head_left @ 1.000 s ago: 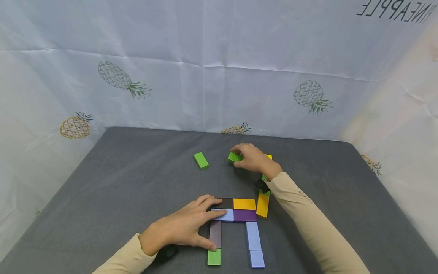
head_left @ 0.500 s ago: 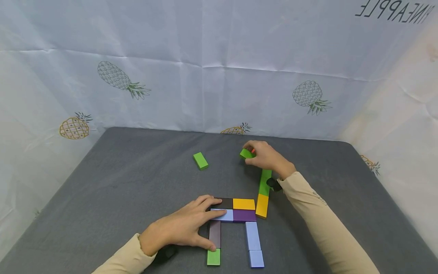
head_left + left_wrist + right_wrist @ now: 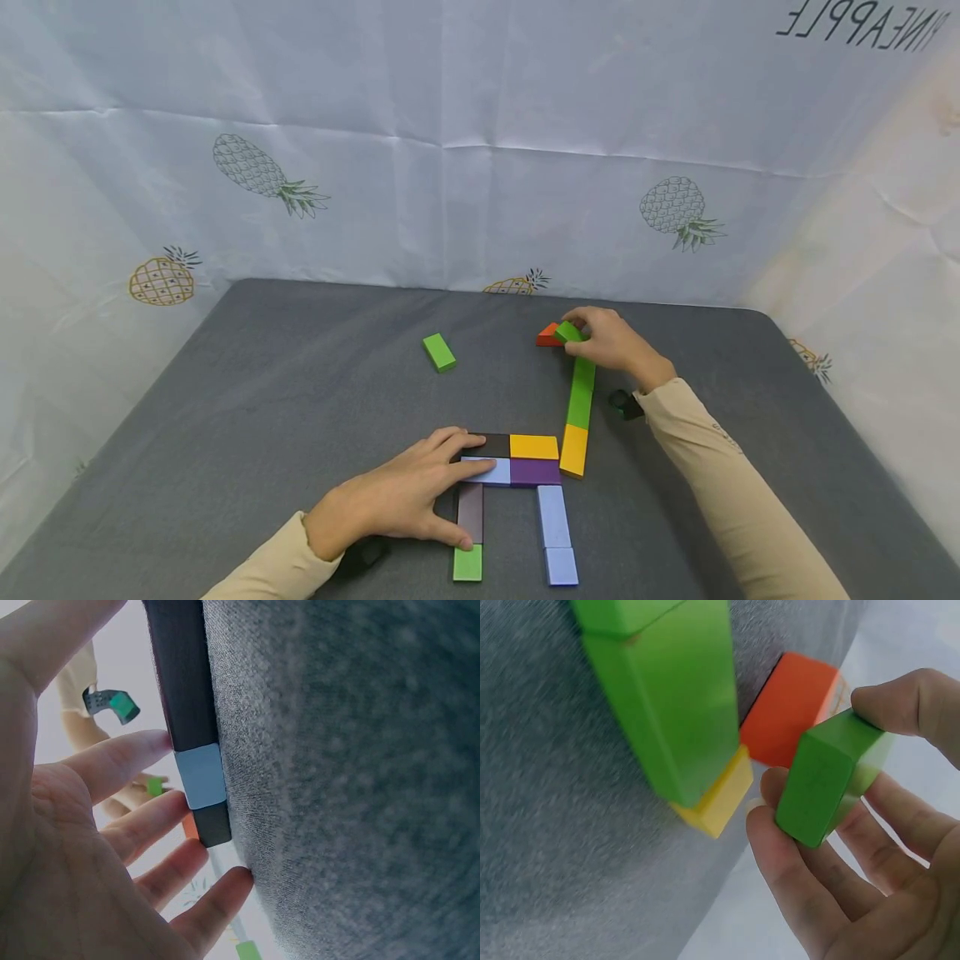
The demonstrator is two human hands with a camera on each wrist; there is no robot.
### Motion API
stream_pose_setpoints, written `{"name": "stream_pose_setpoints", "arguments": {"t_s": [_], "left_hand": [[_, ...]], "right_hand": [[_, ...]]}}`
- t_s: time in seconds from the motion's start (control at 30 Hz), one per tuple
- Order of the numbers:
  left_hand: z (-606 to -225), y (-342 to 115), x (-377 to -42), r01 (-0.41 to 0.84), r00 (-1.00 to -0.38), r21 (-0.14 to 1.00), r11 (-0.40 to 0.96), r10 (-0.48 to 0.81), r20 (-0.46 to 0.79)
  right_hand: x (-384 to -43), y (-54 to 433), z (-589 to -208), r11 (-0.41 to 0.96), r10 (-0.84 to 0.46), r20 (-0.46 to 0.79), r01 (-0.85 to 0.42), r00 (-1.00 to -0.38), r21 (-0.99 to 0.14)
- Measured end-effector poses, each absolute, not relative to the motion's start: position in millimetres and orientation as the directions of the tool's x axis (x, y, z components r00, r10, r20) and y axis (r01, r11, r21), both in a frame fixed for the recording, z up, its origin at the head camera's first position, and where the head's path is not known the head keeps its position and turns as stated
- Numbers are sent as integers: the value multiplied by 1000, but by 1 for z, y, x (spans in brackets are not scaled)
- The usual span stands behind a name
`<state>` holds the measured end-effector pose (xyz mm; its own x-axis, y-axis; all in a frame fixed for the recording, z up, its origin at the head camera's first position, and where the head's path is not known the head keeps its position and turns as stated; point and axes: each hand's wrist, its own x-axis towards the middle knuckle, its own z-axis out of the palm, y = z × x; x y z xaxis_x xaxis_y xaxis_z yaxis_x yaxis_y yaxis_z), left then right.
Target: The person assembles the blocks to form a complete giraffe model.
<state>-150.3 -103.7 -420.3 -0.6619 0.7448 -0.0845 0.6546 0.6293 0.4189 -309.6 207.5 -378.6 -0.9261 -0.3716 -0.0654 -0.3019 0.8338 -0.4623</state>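
My right hand [image 3: 611,337] pinches a green block [image 3: 817,787] between thumb and fingers, held near the far end of a column of green blocks [image 3: 581,396]. An orange block [image 3: 791,705] lies beside that column's far end. A yellow block [image 3: 724,799] peeks out at the same end in the right wrist view. My left hand [image 3: 408,492] is spread, its fingertips touching the left side of a block layout: a dark block [image 3: 493,446], a light blue block [image 3: 487,473], and the thumb near a green block [image 3: 468,565].
The layout also has a yellow block [image 3: 534,447], a purple block [image 3: 534,472], a brownish block [image 3: 471,510] and a light blue leg [image 3: 553,517]. Another yellow block [image 3: 574,450] ends the column. A loose green block [image 3: 439,352] lies on the grey tabletop [image 3: 300,383].
My right hand has moved to the right with the green block, toward the column's far end. The orange block has come into sight. The left hand has stayed still.
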Motion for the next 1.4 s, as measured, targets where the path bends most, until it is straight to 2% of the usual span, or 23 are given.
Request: {"name": "stream_pose_setpoints", "arguments": {"t_s": [0.6,1.0,1.4], "left_hand": [[-422,-105,-151,660,-661,419,623,747,-71],[-421,-104,-151,658,-651,431,618,754,-86],[-421,-105,-150,666,-653,418,618,754,-74]], "right_hand": [[-321,228,-387,891,-215,-118,-145,-970,-430],[-328,221,-395,862,-272,-154,-169,-950,-477],[-333,198,-394,827,-313,-122,-208,-942,-522]]}}
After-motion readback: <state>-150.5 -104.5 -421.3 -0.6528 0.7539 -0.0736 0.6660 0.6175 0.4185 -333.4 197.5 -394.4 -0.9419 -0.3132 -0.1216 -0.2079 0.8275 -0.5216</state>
